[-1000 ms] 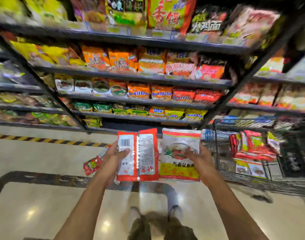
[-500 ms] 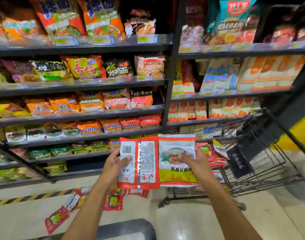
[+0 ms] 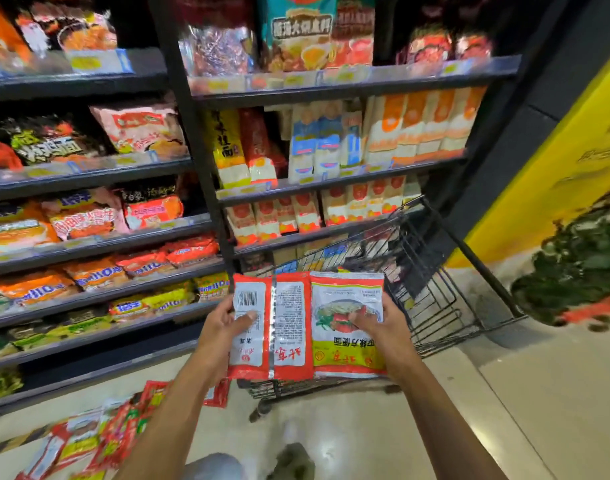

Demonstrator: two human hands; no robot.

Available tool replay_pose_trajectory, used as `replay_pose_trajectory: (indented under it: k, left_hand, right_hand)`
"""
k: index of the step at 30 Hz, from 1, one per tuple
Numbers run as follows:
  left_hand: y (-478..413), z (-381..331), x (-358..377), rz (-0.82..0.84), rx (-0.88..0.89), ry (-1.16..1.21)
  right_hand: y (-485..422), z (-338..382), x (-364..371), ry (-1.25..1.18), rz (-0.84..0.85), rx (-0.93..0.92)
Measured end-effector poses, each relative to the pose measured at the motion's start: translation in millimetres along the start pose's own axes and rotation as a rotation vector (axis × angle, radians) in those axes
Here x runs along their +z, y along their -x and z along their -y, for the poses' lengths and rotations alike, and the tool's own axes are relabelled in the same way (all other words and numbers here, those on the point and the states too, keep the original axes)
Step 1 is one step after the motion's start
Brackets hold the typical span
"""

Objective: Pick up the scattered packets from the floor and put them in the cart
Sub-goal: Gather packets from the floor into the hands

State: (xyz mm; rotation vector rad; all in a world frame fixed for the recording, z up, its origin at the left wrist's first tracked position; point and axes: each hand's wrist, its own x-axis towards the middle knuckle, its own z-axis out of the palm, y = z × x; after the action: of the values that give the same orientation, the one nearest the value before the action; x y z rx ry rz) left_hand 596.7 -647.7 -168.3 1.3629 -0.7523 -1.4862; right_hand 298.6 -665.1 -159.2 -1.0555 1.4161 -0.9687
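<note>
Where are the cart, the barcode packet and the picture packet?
cart [image 3: 431, 292]: head view, wire side wall.
barcode packet [image 3: 289, 327]: head view, its printed back.
picture packet [image 3: 345, 351]: head view, lower yellow band.

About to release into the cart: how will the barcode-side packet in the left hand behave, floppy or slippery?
Probably fairly stiff: the barcode-side packet stands flat though the left hand pinches only one edge. Likely light: that pinch alone holds it up. Its glossy film looks slippery, so it may slide once dropped into the cart.
</note>
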Motion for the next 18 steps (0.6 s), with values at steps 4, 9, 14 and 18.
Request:
replay_pose_trajectory:
  k: [4, 9, 14, 18]
  left_hand:
    - [-58, 12, 35, 0.016, -0.042, 0.038]
    - [-123, 25, 70, 0.046, -0.109, 0.08]
    - [-181, 36, 95, 0.019, -0.178, 0.06]
    - [-208, 55, 112, -0.011, -0.238, 0.03]
  right_hand:
    - [-48, -5, -28, 0.004, -0.041, 0.063]
    - [-113, -8, -56, 0.017, -0.029, 0.147]
    - [-171, -12, -76, 0.054, -0.011, 0.166]
    - [-212, -28, -91, 0.034, 0.012, 0.229]
